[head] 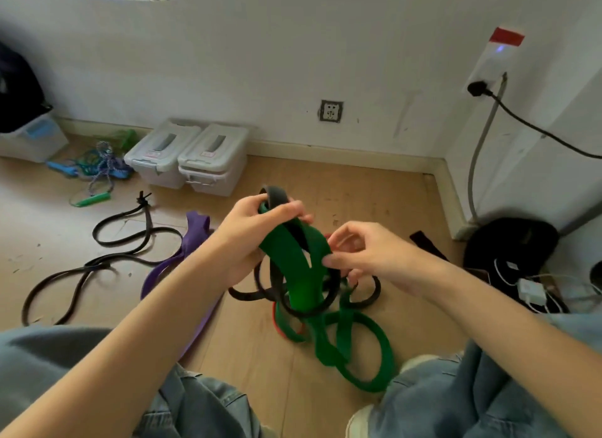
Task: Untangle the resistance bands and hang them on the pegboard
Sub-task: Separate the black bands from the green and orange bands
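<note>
My left hand (pixel 257 222) pinches the green band (pixel 301 274) and black band (pixel 277 194) together above the floor, right hand (pixel 365 258) fingers curled at the green edge; pulling now likely cinches the knot tighter.

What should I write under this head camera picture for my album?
Two hands, left hand and right hand, work at a tangle of green band and black band above a wooden floor.

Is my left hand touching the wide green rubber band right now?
Touching. The head view shows the left hand with fingers and thumb curled over the top of the wide green rubber band, lifting it above the floor.
</note>
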The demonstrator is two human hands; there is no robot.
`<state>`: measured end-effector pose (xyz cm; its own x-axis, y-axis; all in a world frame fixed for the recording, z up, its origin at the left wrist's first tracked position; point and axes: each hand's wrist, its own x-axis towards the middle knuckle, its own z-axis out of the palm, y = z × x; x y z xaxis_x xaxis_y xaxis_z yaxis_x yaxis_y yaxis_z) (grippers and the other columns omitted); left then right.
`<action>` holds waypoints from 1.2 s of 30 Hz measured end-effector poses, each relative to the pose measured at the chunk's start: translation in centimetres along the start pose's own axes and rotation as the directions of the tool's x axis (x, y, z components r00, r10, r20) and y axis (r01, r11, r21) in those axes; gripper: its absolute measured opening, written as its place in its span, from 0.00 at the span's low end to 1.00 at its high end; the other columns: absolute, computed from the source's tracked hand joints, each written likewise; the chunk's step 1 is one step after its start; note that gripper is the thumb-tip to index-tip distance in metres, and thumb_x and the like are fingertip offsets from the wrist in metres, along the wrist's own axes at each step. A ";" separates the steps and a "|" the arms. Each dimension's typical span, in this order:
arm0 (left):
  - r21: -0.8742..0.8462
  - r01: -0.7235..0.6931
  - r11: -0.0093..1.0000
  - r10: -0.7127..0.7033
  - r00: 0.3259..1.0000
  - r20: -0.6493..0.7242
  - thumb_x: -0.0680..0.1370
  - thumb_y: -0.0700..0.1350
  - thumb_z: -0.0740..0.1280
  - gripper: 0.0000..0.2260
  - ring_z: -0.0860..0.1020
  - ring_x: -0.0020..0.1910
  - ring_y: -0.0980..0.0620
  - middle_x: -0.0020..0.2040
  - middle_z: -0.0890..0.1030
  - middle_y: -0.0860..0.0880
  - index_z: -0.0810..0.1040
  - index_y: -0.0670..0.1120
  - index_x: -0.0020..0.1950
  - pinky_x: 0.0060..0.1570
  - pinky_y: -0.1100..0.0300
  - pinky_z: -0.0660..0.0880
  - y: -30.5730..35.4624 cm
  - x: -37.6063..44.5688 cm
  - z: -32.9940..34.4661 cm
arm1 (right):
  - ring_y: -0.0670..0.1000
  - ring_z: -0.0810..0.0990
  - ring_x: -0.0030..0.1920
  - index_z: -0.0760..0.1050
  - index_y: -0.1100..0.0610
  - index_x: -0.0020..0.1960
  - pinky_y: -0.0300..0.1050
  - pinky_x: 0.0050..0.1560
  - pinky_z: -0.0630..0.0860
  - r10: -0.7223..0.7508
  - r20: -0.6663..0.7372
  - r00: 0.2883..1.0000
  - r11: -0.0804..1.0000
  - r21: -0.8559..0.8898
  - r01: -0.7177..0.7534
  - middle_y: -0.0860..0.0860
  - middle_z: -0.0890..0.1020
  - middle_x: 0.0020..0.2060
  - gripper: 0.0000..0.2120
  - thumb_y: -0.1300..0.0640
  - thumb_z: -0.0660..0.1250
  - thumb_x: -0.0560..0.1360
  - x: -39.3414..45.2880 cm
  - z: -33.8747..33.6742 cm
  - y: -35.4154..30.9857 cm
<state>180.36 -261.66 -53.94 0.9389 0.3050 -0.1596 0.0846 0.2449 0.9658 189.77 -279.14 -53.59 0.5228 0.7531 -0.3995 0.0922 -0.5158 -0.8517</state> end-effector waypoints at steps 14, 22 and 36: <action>-0.296 0.270 0.916 -0.239 0.961 0.137 0.71 0.43 0.67 0.21 0.82 0.51 0.41 0.57 0.79 0.39 0.73 0.44 0.64 0.42 0.51 0.80 1.4 -0.5 -0.6 | 0.49 0.79 0.30 0.74 0.61 0.46 0.39 0.27 0.74 -0.042 -0.386 0.922 0.942 0.291 0.165 0.54 0.80 0.32 0.06 0.61 0.60 0.78 0.2 -2.1 -1.2; -0.428 0.258 0.866 -0.246 0.966 0.083 0.78 0.35 0.55 0.19 0.81 0.48 0.43 0.59 0.78 0.37 0.64 0.41 0.69 0.45 0.54 0.80 1.3 -0.3 0.1 | 0.43 0.78 0.27 0.70 0.54 0.44 0.34 0.26 0.71 -0.153 -0.679 0.718 0.978 0.001 0.208 0.53 0.81 0.34 0.04 0.60 0.65 0.76 0.8 -3.2 -1.0; -0.704 0.148 0.694 -0.185 0.983 0.024 0.77 0.35 0.57 0.22 0.83 0.43 0.43 0.53 0.75 0.33 0.59 0.36 0.71 0.35 0.53 0.81 2.0 -0.5 1.0 | 0.44 0.72 0.49 0.74 0.52 0.55 0.31 0.47 0.71 -0.510 -0.175 0.842 0.737 -0.594 0.323 0.47 0.70 0.49 0.16 0.53 0.73 0.70 0.9 0.4 0.0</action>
<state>180.41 -262.26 -51.75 0.9149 0.2323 -0.3300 -0.0376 0.8632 0.5034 189.94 -278.33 -54.11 0.5415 0.8258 0.1574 0.7403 -0.3797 -0.5549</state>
